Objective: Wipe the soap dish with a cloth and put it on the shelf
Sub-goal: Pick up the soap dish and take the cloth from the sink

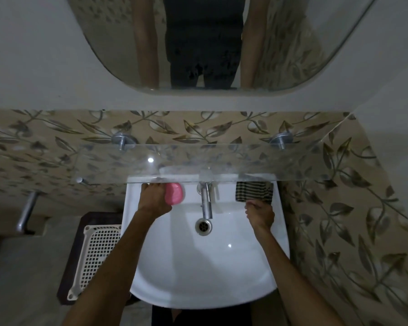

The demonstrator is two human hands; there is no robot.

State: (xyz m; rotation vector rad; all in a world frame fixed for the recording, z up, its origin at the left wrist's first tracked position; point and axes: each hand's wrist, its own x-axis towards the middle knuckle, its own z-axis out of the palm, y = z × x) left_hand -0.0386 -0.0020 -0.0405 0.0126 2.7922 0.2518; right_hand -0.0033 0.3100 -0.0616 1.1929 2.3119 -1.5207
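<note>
Item: pink oval plastic soap dish [174, 193], on the white ceramic basin's [205, 274] back ledge, gripped by the left hand [154, 200]. Striped dark cloth [254, 191] lay opposite, right hand [260, 215] touching it, grasp unclear. Wiping apparently unstarted; clear glass shelf [245, 161] awaited the dish.

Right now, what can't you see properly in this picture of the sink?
- Soap dish, head view: the left hand covers its left side, and the glass shelf hides its far edge.
- Striped cloth: its top runs under the shelf; whether the right hand grips it or only touches it is unclear.
- Tap: its base is blurred through the glass.
- White basket: partly hidden behind the sink.
</note>
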